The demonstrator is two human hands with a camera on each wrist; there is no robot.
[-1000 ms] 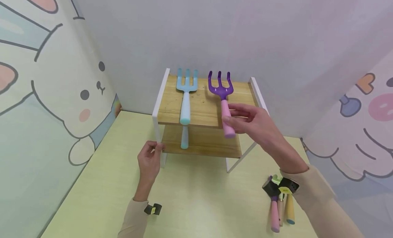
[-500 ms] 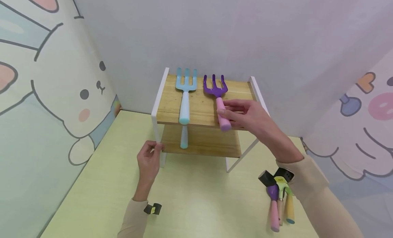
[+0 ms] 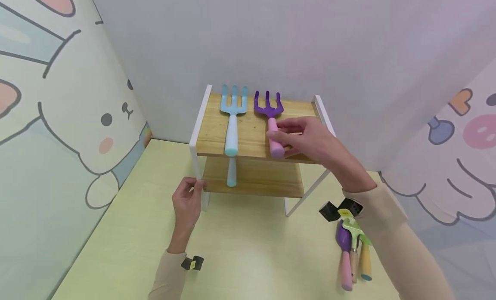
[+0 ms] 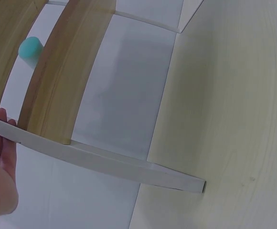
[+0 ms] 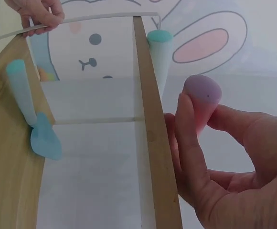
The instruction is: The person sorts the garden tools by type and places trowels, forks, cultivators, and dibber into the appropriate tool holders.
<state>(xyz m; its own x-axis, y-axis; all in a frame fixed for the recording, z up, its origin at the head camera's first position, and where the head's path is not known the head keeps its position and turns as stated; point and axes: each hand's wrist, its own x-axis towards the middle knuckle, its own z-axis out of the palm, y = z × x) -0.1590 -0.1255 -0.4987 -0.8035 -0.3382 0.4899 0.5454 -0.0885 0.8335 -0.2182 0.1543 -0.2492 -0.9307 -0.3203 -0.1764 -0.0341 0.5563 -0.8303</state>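
1. Leftward and a little deeper over the rack, the pink-handled purple hand fork (image 3: pixel 273 124) has moved with the right hand (image 3: pixel 308 136) since the earlier frames; the left hand (image 3: pixel 187 201) stays where it was.
2. That fork is pinched by the right hand, thumb across the near part of the handle and fingers on its right side, with the handle end jutting out toward the person past the fingers. Its three tines point at the back wall (image 3: pixel 290 41), above the top shelf (image 3: pixel 252 138); whether they touch the wood I cannot tell.
3. From the lower right, the right forearm reaches in, the wrist angled so that the hand comes at the handle from the side.
4. At the rack's other side, the left hand pinches the white front post (image 4: pixel 105 164) between thumb and fingers, near the height of the lower shelf (image 3: pixel 267 179).
5. Two hand forks are at the top level: the held one and a light blue hand fork (image 3: pixel 232 130), lying on the top shelf to its left, near but apart.
6. One light blue trowel (image 5: pixel 45 138) lies on the lower shelf.
7. Three more tools lie bunched on the table (image 3: pixel 248 248) at right: one purple trowel with a pink handle (image 3: pixel 346 267), one green-headed tool with a wooden handle (image 3: pixel 354 248) and one yellow-handled tool (image 3: pixel 366 261).
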